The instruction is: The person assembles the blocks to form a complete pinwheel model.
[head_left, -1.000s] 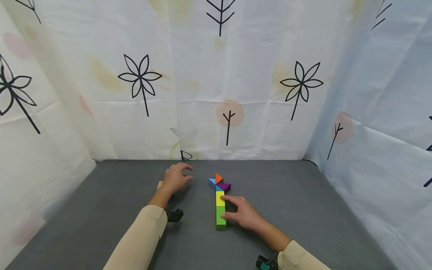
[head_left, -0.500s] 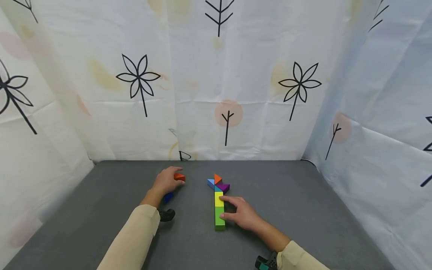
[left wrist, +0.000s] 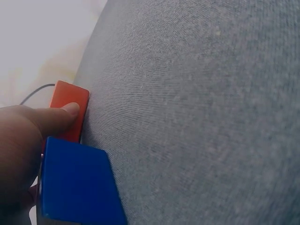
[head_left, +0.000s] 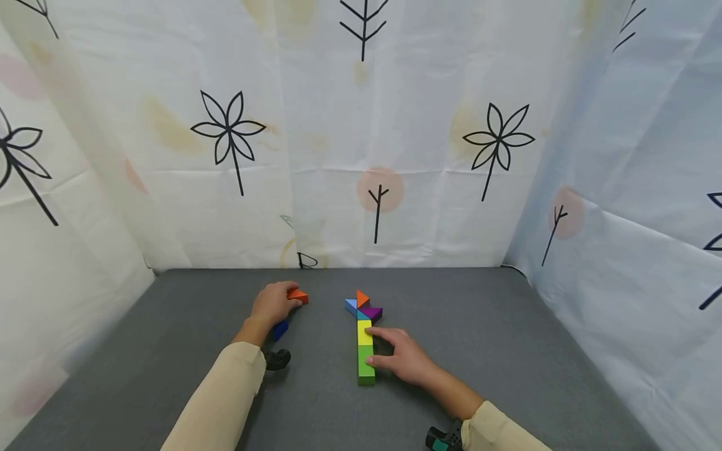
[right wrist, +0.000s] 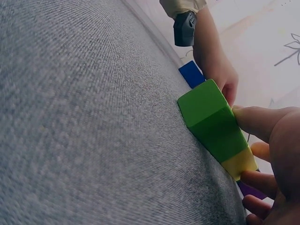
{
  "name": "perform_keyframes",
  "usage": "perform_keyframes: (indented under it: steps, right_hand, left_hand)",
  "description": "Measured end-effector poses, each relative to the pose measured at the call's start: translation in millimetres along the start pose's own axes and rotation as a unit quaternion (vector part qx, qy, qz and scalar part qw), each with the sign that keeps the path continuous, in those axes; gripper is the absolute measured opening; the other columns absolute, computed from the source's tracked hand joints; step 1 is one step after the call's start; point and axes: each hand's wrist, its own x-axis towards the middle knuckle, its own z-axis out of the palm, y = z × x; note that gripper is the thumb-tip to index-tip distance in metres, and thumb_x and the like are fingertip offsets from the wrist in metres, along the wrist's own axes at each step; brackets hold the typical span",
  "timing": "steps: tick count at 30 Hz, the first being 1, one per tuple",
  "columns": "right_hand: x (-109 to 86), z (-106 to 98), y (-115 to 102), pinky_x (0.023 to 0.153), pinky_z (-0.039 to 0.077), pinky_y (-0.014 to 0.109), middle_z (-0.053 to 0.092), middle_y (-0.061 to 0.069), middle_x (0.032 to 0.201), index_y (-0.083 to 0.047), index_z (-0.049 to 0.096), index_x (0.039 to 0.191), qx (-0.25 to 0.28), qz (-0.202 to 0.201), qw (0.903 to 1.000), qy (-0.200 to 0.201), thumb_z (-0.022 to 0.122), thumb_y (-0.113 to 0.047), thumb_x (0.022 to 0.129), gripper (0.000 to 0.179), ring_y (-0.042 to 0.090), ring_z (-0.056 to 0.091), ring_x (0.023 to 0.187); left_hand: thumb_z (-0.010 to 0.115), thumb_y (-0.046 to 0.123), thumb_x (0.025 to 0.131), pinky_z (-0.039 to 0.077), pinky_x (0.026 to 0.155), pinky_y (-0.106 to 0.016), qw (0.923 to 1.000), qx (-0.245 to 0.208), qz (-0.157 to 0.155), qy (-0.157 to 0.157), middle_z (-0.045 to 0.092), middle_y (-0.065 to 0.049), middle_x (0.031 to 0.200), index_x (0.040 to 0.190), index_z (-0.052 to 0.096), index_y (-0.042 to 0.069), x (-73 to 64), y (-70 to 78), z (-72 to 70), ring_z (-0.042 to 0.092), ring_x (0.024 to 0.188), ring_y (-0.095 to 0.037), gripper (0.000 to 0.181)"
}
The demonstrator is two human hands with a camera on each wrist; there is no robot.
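My left hand [head_left: 272,305] grips an orange triangular block [head_left: 299,297] at the back left of the table. In the left wrist view its thumb presses on the face of that orange block [left wrist: 70,97]. A blue block [head_left: 280,330] lies just under and beside the wrist. My right hand [head_left: 407,358] rests against a column of blocks, thumb on the green block [head_left: 365,369] and index finger on the yellow block [head_left: 363,339]. Beyond the yellow one sit small triangles: teal [head_left: 362,316], purple [head_left: 372,312], light blue [head_left: 351,305] and orange [head_left: 361,299].
The blocks lie on a grey cloth-covered table [head_left: 479,332]. A white printed curtain [head_left: 316,125] stands behind it and along both sides. Each wrist wears a dark band, the right one [head_left: 445,438] near the front edge.
My left hand has moved left and slightly nearer, and an orange block now shows in its grasp. A tan block seen beside the wrist earlier is out of sight. The right hand stays put.
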Motion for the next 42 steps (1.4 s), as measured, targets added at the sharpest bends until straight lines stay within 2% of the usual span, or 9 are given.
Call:
perform_keyframes:
  steps: [10,16,25,32,42]
  right_hand:
    - [-0.2,1.2,0.8,0.1,0.033,0.06,0.053,0.012,0.138,-0.015,0.056,0.138,0.002,-0.003,1.0,0.008,0.075,-0.033,0.087,0.058,0.037,0.04,0.128]
    - [-0.1,1.6,0.8,0.101,0.033,0.06,0.053,0.012,0.138,-0.015,0.056,0.138,0.002,-0.001,1.0,0.007,0.075,-0.033,0.087,0.058,0.037,0.04,0.128]
    - [0.3,0.7,2.3,0.1,0.034,0.059,0.054,0.012,0.137,-0.016,0.056,0.138,-0.001,-0.003,0.9999,0.012,0.074,-0.036,0.087,0.058,0.036,0.042,0.127]
    - [-0.6,0.8,2.0,0.1,0.035,0.059,0.054,0.011,0.137,-0.014,0.056,0.138,-0.003,-0.006,0.9999,0.009,0.073,-0.037,0.087,0.058,0.036,0.042,0.126]
    - [0.9,1.7,0.2,0.102,0.032,0.059,0.053,0.01,0.138,-0.015,0.056,0.139,-0.004,0.001,1.0,0.003,0.073,-0.036,0.088,0.058,0.035,0.042,0.127]
  left_hand:
    - [0.073,0.024,0.089,0.045,0.085,-0.049,0.9999,-0.01,0.011,0.005,0.063,-0.015,0.124,0.13,0.063,0.009,-2.4,3.2,-7.2,0.058,0.104,-0.033,0.045]
    - [0.073,0.025,0.089,0.046,0.084,-0.048,0.999,-0.024,0.035,0.014,0.064,-0.014,0.122,0.132,0.062,0.01,-3.5,8.2,-11.8,0.059,0.102,-0.031,0.047]
    - [0.073,0.024,0.089,0.048,0.084,-0.046,0.9971,-0.052,0.052,0.017,0.065,-0.013,0.12,0.134,0.061,0.01,-7.5,32.2,-17.9,0.061,0.1,-0.029,0.048]
    - [0.076,0.023,0.087,0.05,0.081,-0.043,0.9948,-0.08,0.057,0.025,0.067,-0.012,0.117,0.134,0.058,0.011,-11.8,50.4,-12.8,0.062,0.098,-0.027,0.052]
    - [0.079,0.021,0.083,0.049,0.081,-0.04,0.9932,-0.092,0.066,0.028,0.069,-0.005,0.105,0.117,0.068,0.01,-15.6,72.0,6.5,0.058,0.087,-0.02,0.037]
